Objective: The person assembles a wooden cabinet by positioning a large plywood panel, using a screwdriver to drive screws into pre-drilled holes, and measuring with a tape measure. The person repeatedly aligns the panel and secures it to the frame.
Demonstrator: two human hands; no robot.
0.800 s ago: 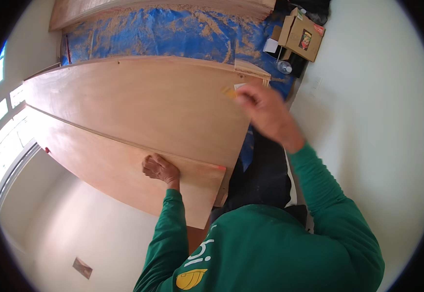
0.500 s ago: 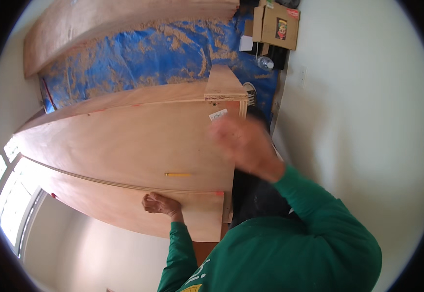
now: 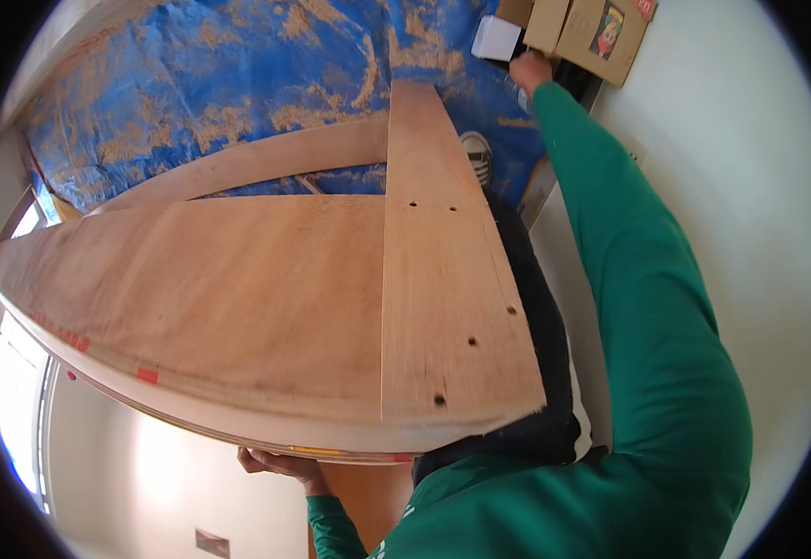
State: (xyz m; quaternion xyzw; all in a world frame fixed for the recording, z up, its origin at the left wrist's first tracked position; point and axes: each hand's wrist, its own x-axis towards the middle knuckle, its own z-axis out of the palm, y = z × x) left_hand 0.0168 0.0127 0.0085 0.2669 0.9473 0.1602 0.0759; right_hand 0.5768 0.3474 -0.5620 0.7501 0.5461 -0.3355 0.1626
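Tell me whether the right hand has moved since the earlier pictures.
Yes. The right hand left the plywood panel and reached away to the cardboard box by the wall.

A blue tarp point(image 3: 191, 84), strewn with sawdust, covers the floor. A shoe point(image 3: 476, 158) rests on it. Bright windows point(image 3: 10, 410) line the left wall.

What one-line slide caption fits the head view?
Left hand grips plywood panel's near edge; right hand reaches to cardboard box over blue tarp.
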